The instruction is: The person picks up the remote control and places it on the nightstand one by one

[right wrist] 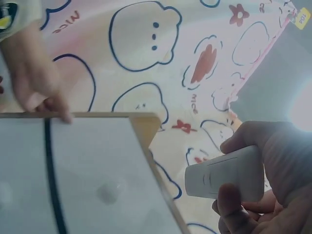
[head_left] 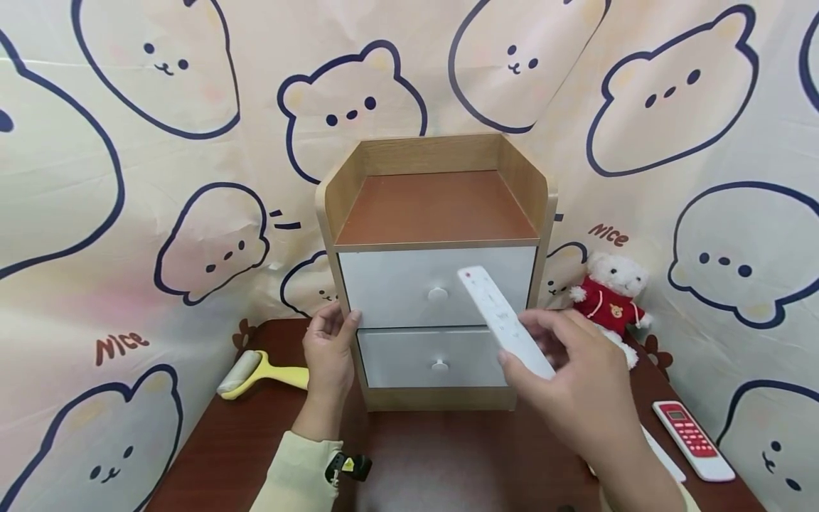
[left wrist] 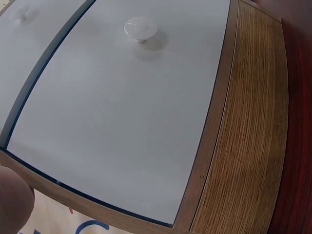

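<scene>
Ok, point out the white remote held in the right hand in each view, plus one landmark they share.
Head: white remote, right of centre, in the right hand.
Left wrist: not in this picture.
Right wrist: lower right, one end towards the camera.
Landmark in all three: the upper drawer's round knob, near centre in head, top left in left wrist, lower left in right wrist.

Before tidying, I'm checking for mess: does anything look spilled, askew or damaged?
Nothing stands out: both drawers look closed, the left hand touches the cabinet, the right hand holds a white remote.
</scene>
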`<action>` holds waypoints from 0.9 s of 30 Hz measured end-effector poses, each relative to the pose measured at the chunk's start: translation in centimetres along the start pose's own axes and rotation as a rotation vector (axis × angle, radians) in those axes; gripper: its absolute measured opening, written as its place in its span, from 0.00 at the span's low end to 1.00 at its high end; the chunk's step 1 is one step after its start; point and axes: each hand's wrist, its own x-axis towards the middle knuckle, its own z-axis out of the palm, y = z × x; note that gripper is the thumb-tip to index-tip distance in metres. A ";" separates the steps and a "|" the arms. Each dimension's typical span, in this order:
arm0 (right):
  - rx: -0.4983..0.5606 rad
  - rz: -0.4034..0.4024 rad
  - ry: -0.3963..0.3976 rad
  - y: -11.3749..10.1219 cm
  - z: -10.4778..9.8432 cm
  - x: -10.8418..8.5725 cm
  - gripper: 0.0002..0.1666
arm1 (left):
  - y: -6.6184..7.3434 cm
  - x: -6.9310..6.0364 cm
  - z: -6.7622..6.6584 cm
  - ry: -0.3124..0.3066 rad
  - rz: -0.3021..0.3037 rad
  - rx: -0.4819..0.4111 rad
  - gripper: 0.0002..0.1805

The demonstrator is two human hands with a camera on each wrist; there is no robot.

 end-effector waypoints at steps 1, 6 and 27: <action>0.012 -0.014 -0.006 -0.6 0.0 0.8 0.30 | 0.0 0.0 0.0 -0.001 0.001 -0.001 0.16; 0.074 -0.052 -0.045 -3.6 0.7 4.8 0.31 | 0.1 0.0 -0.1 -0.008 -0.007 0.012 0.17; -0.152 -0.012 -0.220 -14.3 8.6 18.3 0.23 | 0.2 -0.1 -0.1 0.014 -0.039 0.024 0.18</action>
